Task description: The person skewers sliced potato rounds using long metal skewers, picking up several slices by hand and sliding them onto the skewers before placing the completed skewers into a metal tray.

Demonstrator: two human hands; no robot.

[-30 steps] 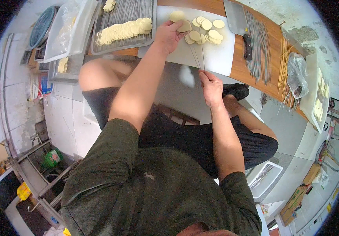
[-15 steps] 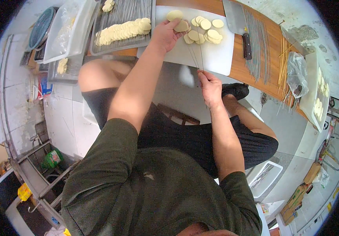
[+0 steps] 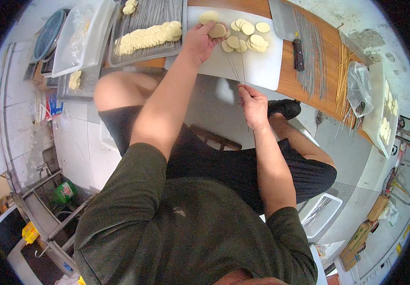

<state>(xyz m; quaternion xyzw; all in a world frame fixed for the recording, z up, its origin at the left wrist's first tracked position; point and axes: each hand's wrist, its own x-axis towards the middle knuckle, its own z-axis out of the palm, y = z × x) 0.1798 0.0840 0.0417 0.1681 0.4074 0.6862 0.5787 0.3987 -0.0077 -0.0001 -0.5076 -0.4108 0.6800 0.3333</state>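
My left hand [image 3: 199,43] pinches pale yellow round slices [image 3: 218,31], which look like potato, over the left part of a white cutting board [image 3: 257,71]. In my right hand [image 3: 254,103], closed fingers grip thin metal skewers [image 3: 244,66] by their near ends, just off the board's front edge. The skewers run forward from there toward the board, some slanting to the slices in my left hand; whether their tips have pierced those slices I cannot tell. More loose slices [image 3: 247,28] lie in overlapping groups on the board.
Left of the board, a metal tray [image 3: 184,28] holds rows of skewered slices. Beyond it stands a white plastic bin [image 3: 67,54]. To the right lie a cleaver [image 3: 283,21], metal skewers [image 3: 312,61], bamboo sticks [image 3: 343,78], a plastic bag [image 3: 359,92] and a white tray [image 3: 375,114].
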